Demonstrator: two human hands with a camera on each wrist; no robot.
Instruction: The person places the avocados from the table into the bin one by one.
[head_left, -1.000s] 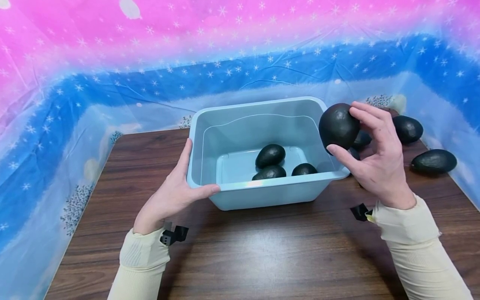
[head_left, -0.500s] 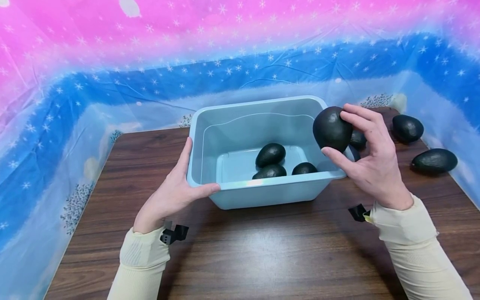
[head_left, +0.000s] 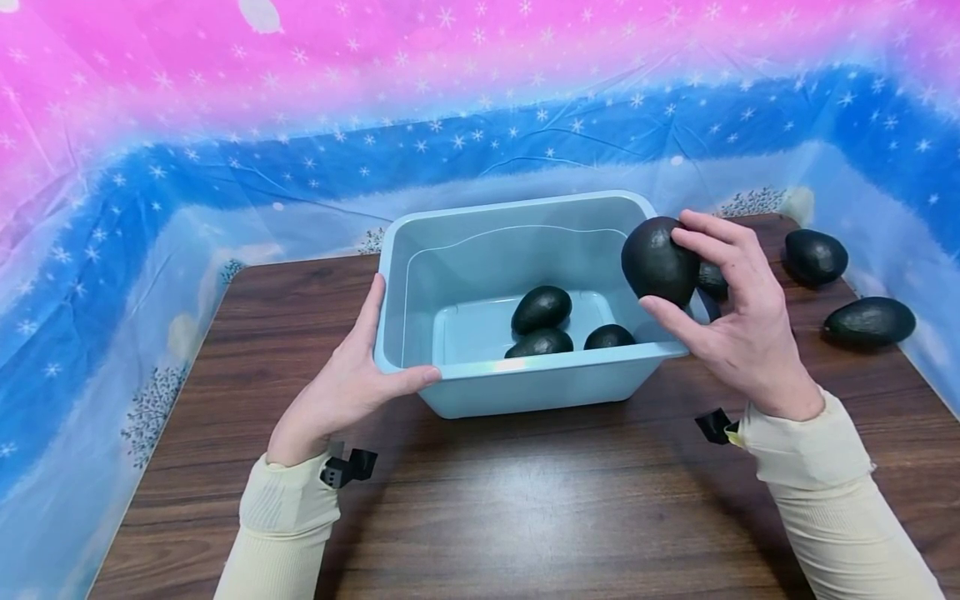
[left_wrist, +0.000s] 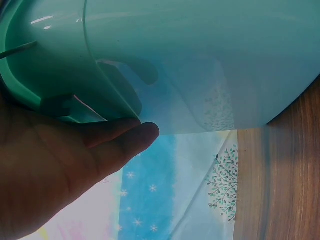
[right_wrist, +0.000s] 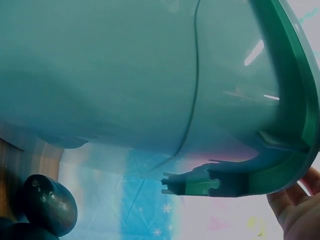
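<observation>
Near the right rim of a pale blue-green plastic bin, my right hand holds a dark avocado between thumb and fingertips. In the head view this avocado overlaps the bin's right end. My left hand rests on the bin's left front corner, thumb along the front rim. In the left wrist view its straight fingers touch the outer wall below the rim. Inside the bin, an upper avocado, a lower one and a right one lie on the bottom, the latter two partly hidden by the front wall.
More avocados lie on the wood-grain table to the right: one at the back, one near the right edge and one partly behind my right hand. A pink and blue snowflake cloth hangs around the table.
My right hand has shifted slightly left and down with the avocado, bringing it further over the bin's right rim. The left hand and the bin stay nearly still.
</observation>
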